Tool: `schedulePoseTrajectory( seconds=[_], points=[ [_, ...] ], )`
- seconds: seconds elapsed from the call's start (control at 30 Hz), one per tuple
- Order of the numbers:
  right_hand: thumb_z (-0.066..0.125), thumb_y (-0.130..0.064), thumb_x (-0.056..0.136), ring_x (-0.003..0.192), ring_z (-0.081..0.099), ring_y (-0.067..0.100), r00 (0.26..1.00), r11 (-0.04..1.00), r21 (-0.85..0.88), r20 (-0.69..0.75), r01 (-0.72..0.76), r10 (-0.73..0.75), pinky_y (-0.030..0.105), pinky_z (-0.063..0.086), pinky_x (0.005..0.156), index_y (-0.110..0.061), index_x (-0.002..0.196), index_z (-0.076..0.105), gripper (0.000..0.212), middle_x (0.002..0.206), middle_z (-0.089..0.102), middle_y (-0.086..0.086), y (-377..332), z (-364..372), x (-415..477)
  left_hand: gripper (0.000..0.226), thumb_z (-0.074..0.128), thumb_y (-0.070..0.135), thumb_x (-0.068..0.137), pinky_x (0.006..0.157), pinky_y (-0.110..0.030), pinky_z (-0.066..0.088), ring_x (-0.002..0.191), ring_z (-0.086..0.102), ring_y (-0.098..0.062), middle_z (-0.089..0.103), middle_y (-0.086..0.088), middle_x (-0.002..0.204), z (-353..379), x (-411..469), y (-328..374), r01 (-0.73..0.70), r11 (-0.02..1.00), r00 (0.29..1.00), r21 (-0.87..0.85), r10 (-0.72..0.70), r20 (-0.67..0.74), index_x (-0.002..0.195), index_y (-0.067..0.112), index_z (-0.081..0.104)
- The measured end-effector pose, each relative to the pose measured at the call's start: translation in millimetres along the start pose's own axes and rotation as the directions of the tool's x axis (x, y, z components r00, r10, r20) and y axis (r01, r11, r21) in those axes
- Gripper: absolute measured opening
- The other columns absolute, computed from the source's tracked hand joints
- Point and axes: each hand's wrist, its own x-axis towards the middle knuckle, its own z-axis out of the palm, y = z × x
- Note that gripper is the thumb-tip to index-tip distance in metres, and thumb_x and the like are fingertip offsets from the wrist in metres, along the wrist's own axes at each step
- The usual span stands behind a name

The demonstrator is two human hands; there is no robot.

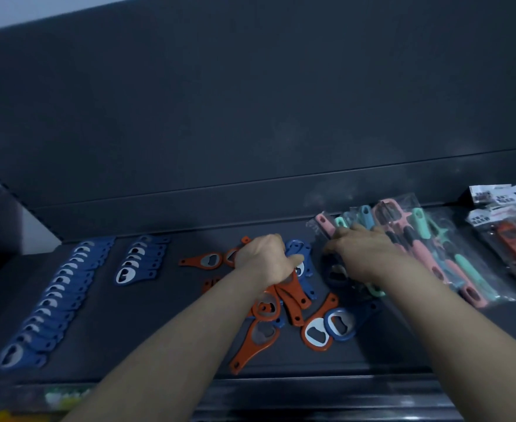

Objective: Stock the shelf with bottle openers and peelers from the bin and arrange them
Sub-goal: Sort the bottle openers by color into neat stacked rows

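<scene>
On the dark shelf (pixel 165 339) lies a loose pile of orange and blue bottle openers (pixel 296 312) in the middle. My left hand (pixel 262 257) grips several openers at the back of that pile, blue ones showing past its knuckles. My right hand (pixel 360 248) reaches to the bagged peelers (pixel 427 248), pink and mint in clear plastic; its fingers are on the near edge of the bags, and whether they hold one is hidden. Two neat overlapping rows of blue openers lie to the left, a long row (pixel 52 300) and a short row (pixel 141 260).
Packaged orange items with printed cards (pixel 512 233) lie at the far right. The shelf's back wall rises just behind the goods. The shelf's front lip (pixel 311 397) runs along the bottom, with yellow and green things blurred below at the left.
</scene>
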Motion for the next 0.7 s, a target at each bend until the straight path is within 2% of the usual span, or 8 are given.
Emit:
schedulePoseTrajectory(
  seconds=[0.07,0.13,0.2,0.3,0.37,0.47,0.6,0.7],
  points=[
    [0.060,-0.038,0.089,0.129,0.035,0.024,1.000,0.999,-0.024,0.005,-0.025,0.025,0.045,0.028,0.104,-0.046,0.130,0.049,0.044,0.139,0.040,-0.004,1,3,-2,0.050,0.060,0.059,0.082,0.080,-0.032,0.048,0.102,0.060,-0.021,0.066,0.005,0.104,2,2,1,-0.001,1.000,0.999,0.023,0.001,0.032,0.113,0.021,0.056],
    [0.058,-0.036,0.090,0.130,0.034,0.024,0.999,0.999,-0.029,-0.001,-0.032,0.032,0.045,0.029,0.105,-0.046,0.132,0.047,0.044,0.141,0.038,-0.002,3,6,-3,0.048,0.068,0.051,0.078,0.084,-0.034,0.051,0.099,0.061,-0.018,0.069,0.006,0.097,-1,3,1,-0.008,1.000,0.995,0.021,0.006,0.104,0.113,0.021,0.056],
    [0.058,-0.033,0.090,0.132,0.031,0.025,1.000,1.000,-0.002,0.001,-0.013,0.013,0.044,0.029,0.106,-0.046,0.131,0.046,0.045,0.144,0.033,0.000,4,7,-3,0.044,0.074,0.042,0.076,0.085,-0.033,0.052,0.099,0.061,-0.020,0.067,0.004,0.101,-3,4,1,-0.018,0.999,0.991,0.042,0.012,0.134,0.112,0.020,0.059],
    [0.061,-0.027,0.087,0.135,0.027,0.024,1.000,0.999,0.025,0.008,0.022,-0.022,0.041,0.028,0.104,-0.042,0.119,0.055,0.035,0.149,0.026,0.003,0,5,0,0.030,0.073,0.027,0.078,0.083,-0.034,0.054,0.097,0.063,-0.024,0.067,-0.001,0.105,-1,6,1,-0.024,0.998,0.996,0.061,0.019,0.082,0.106,0.017,0.066],
    [0.062,-0.028,0.086,0.133,0.029,0.024,0.999,0.999,0.026,-0.006,0.035,-0.035,0.039,0.030,0.102,-0.039,0.110,0.059,0.027,0.146,0.030,0.003,0,4,3,0.021,0.067,0.017,0.081,0.082,-0.035,0.056,0.096,0.063,-0.024,0.068,-0.004,0.104,2,7,0,-0.015,0.999,0.999,0.037,0.014,0.037,0.102,0.015,0.068],
    [0.061,-0.034,0.087,0.132,0.032,0.022,0.998,0.997,0.065,-0.051,0.047,-0.044,0.037,0.033,0.099,-0.033,0.112,0.058,0.025,0.135,0.042,0.000,-2,10,9,0.019,0.056,0.005,0.084,0.079,-0.036,0.053,0.094,0.063,-0.026,0.068,-0.006,0.101,3,6,-4,-0.010,1.000,0.999,0.012,0.011,-0.030,0.097,0.010,0.069],
    [0.062,-0.032,0.084,0.107,0.056,0.025,0.986,0.953,0.302,-0.163,0.009,0.042,0.032,0.044,0.080,-0.025,0.102,0.057,0.020,0.114,0.056,0.001,-12,26,13,0.021,0.051,0.001,0.085,0.080,-0.034,0.050,0.098,0.063,-0.029,0.068,-0.008,0.101,4,6,-9,-0.004,1.000,0.996,0.007,0.004,-0.092,0.096,0.008,0.067],
    [0.060,-0.016,0.087,0.105,0.059,0.024,0.989,0.890,0.453,-0.148,0.047,0.024,0.030,0.047,0.085,-0.022,0.111,0.061,0.025,0.114,0.063,0.003,-12,25,14,0.016,0.051,0.000,0.085,0.074,-0.034,0.048,0.081,0.055,-0.023,0.061,-0.004,0.087,5,9,-13,0.031,0.998,0.990,-0.054,-0.038,-0.134,0.082,0.014,0.059]
  ],
)
